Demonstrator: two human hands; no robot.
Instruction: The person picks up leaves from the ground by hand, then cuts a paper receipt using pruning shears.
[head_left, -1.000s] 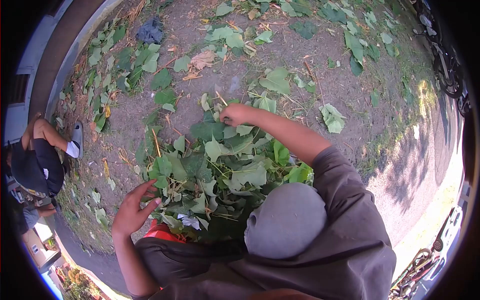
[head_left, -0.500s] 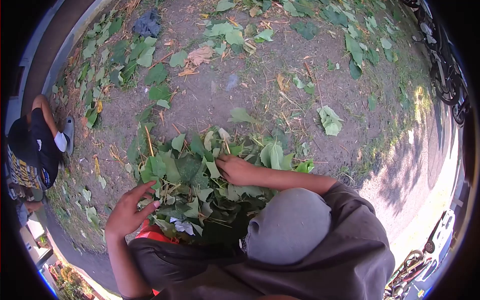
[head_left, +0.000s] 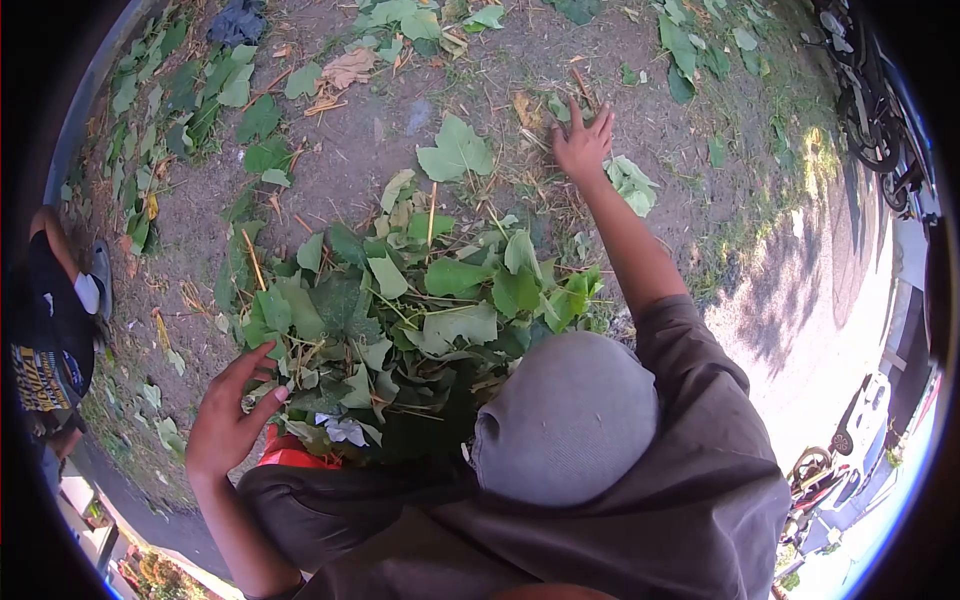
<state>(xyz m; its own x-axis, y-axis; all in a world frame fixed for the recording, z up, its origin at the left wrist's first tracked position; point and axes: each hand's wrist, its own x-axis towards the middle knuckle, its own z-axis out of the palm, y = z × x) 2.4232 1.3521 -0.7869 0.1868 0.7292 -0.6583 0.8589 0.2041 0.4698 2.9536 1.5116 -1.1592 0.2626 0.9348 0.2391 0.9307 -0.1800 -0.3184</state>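
Head view, right hand (head_left: 583, 145): was in the heap half a second ago; now stretched beyond it over the soil, fingers spread, gripping nothing visible, near a pale lobed leaf (head_left: 632, 187).
Head view, left hand (head_left: 228, 415): little changed; loosely curved, thumb apart, at the heap's left edge; contact unclear.
Leaf heap (head_left: 400, 310): before the person, between both arms.
Meaning: the right hand seems free among scattered leaves, off the heap.

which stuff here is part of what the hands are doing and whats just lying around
Seemingly in use:
leaf heap, with the left hand at its edge
pale leaf, near the open right hand

Seemingly just lying about, away from both hands:
dark crumpled plastic
dry brown leaf
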